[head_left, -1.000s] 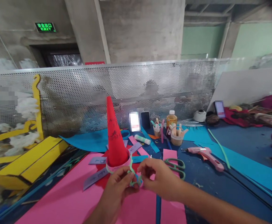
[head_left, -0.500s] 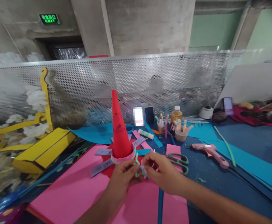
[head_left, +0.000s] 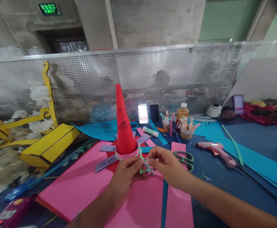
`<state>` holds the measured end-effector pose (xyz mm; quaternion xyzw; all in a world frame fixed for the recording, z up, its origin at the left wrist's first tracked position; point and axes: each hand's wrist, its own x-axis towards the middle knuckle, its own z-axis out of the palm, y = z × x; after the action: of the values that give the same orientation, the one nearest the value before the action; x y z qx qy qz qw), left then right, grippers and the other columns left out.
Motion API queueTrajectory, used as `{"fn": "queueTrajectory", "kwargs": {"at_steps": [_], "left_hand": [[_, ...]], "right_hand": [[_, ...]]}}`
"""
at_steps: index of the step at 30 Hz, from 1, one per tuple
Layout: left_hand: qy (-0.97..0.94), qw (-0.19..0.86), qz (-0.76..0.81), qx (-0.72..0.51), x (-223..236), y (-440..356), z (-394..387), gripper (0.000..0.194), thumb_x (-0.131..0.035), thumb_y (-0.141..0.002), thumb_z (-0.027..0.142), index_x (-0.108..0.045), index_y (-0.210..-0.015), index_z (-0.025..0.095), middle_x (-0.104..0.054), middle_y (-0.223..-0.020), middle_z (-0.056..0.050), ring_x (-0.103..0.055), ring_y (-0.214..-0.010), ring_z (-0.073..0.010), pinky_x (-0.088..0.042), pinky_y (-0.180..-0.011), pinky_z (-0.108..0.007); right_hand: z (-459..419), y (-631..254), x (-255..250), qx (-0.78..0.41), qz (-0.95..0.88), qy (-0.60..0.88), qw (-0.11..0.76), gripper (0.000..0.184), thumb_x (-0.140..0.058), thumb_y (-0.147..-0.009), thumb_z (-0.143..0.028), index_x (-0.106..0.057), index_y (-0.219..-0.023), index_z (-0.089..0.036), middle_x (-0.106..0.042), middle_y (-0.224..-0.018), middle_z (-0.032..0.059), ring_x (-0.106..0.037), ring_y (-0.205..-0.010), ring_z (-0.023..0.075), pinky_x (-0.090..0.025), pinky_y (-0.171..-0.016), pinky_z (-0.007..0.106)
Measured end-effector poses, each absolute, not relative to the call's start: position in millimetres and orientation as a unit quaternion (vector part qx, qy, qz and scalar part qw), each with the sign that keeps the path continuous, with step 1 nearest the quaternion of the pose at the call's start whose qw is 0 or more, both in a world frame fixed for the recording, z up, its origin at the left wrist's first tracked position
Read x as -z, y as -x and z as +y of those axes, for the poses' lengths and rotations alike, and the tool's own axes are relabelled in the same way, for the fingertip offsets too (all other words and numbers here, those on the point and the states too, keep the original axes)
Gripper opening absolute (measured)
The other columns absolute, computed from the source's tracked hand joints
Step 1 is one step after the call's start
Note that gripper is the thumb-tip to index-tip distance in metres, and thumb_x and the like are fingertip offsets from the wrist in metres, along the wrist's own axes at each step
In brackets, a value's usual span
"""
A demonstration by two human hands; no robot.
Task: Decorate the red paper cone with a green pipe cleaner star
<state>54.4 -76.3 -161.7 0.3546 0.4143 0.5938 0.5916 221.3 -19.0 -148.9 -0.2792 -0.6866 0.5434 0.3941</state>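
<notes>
A light green pipe cleaner (head_left: 141, 154), bent into small loops, is between my two hands above a pink sheet (head_left: 79, 186). My left hand (head_left: 130, 171) pinches it between thumb and fingers. My right hand (head_left: 164, 163) has its thumb and fingertips closed on the other side of the loops; the exact grip is partly hidden. Just behind my hands stands a tall red paper cone (head_left: 125, 133) with dark markings and a pink band (head_left: 126, 155) around its base. Grey-purple paper strips (head_left: 105, 163) with writing fan out from the base.
Green-handled scissors (head_left: 184, 160) and a pink glue gun (head_left: 218, 150) lie to the right, beside another green pipe cleaner (head_left: 233, 145). Behind are a glue stick (head_left: 151, 131), tubs of clay tools (head_left: 187, 131) and a bottle (head_left: 183, 112). A yellow box (head_left: 49, 144) sits left.
The view has tilted down slightly and shifted left. My hands still hold the green pipe cleaner, with its loops now turned more into view.
</notes>
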Motion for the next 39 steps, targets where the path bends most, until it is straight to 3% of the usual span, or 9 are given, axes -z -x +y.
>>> {"fn": "queueTrajectory", "kwargs": {"at_steps": [7,10,12,17,20,24,29,35,39], "left_hand": [[-0.368,0.587,0.401,-0.599,166.7,-50.2,-74.9,0.034,-0.088,-0.074,0.044,-0.075,-0.076,0.013,-0.068,-0.075,-0.003,-0.064,-0.065,-0.0135,-0.060,-0.071,-0.030],[-0.378,0.582,0.406,-0.594,166.8,-50.8,-74.5,0.037,-0.089,-0.072,0.047,-0.074,-0.075,0.013,-0.067,-0.075,-0.003,-0.063,-0.064,-0.0127,-0.057,-0.067,-0.027],[-0.392,0.576,0.421,-0.580,166.2,-51.4,-74.6,0.039,-0.090,-0.069,0.049,-0.073,-0.072,0.013,-0.065,-0.073,-0.002,-0.062,-0.061,-0.0124,-0.056,-0.063,-0.027],[-0.422,0.572,0.446,-0.544,167.3,-51.3,-74.6,0.043,-0.090,-0.066,0.052,-0.073,-0.071,0.013,-0.066,-0.068,-0.003,-0.063,-0.057,-0.0149,-0.055,-0.060,-0.030],[-0.447,0.562,0.453,-0.528,167.6,-50.1,-74.2,0.044,-0.089,-0.067,0.053,-0.074,-0.072,0.012,-0.067,-0.066,-0.004,-0.063,-0.055,-0.0154,-0.055,-0.060,-0.031],[-0.466,0.538,0.469,-0.523,164.3,-49.4,-74.2,0.048,-0.087,-0.066,0.058,-0.074,-0.072,0.013,-0.067,-0.068,-0.003,-0.063,-0.058,-0.0151,-0.055,-0.063,-0.032],[-0.480,0.526,0.490,-0.503,159.9,-51.3,-75.2,0.050,-0.088,-0.062,0.061,-0.070,-0.066,0.014,-0.064,-0.062,-0.002,-0.061,-0.054,-0.0152,-0.052,-0.059,-0.031],[-0.488,0.529,0.476,-0.505,162.3,-51.6,-76.6,0.047,-0.084,-0.069,0.060,-0.076,-0.070,0.014,-0.065,-0.068,-0.004,-0.061,-0.061,-0.0154,-0.054,-0.064,-0.031],[-0.438,0.553,0.459,-0.540,163.1,-50.2,-76.9,0.043,-0.086,-0.070,0.055,-0.077,-0.070,0.013,-0.064,-0.073,-0.004,-0.060,-0.066,-0.0153,-0.056,-0.070,-0.033]], "right_hand": [[-14.2,-219.1,148.8,-0.683,-0.550,0.261,0.404,0.028,-0.081,-0.075,-0.038,-0.061,-0.084,-0.020,-0.058,-0.073,-0.0045,-0.057,-0.067,0.0121,-0.051,-0.067,0.029],[-13.4,-220.6,150.7,-0.595,-0.644,0.269,0.399,0.017,-0.072,-0.082,-0.033,-0.062,-0.086,-0.020,-0.061,-0.076,-0.0022,-0.059,-0.068,0.0132,-0.051,-0.066,0.029],[-13.4,-223.7,150.6,-0.501,-0.718,0.275,0.397,0.012,-0.065,-0.087,-0.027,-0.064,-0.098,-0.021,-0.067,-0.092,0.0027,-0.063,-0.077,0.0156,-0.053,-0.068,0.030],[-11.1,-235.4,147.0,-0.258,-0.868,0.210,0.370,0.039,-0.053,-0.096,-0.016,-0.056,-0.134,-0.027,-0.066,-0.130,0.0084,-0.065,-0.108,0.0210,-0.056,-0.088,0.037],[-8.1,-238.0,146.2,-0.184,-0.897,0.191,0.354,0.029,-0.052,-0.099,-0.017,-0.062,-0.125,-0.026,-0.070,-0.123,0.0076,-0.066,-0.113,0.0229,-0.054,-0.094,0.039],[-7.4,-236.9,145.2,-0.166,-0.892,0.197,0.372,0.014,-0.057,-0.098,-0.018,-0.066,-0.107,-0.024,-0.073,-0.106,0.0067,-0.069,-0.100,0.0221,-0.057,-0.087,0.037],[-7.2,-238.4,143.1,-0.118,-0.896,0.196,0.380,0.032,-0.056,-0.097,-0.017,-0.062,-0.128,-0.023,-0.066,-0.130,0.0124,-0.062,-0.120,0.0261,-0.054,-0.098,0.042],[-5.3,-239.7,144.2,-0.138,-0.909,0.212,0.332,0.010,-0.059,-0.096,-0.020,-0.069,-0.097,-0.024,-0.074,-0.099,0.0068,-0.068,-0.095,0.0237,-0.054,-0.083,0.038],[-7.7,-237.6,141.7,-0.178,-0.888,0.240,0.350,0.010,-0.059,-0.093,-0.019,-0.067,-0.088,-0.023,-0.071,-0.090,0.0053,-0.066,-0.087,0.0216,-0.050,-0.076,0.035]]}}
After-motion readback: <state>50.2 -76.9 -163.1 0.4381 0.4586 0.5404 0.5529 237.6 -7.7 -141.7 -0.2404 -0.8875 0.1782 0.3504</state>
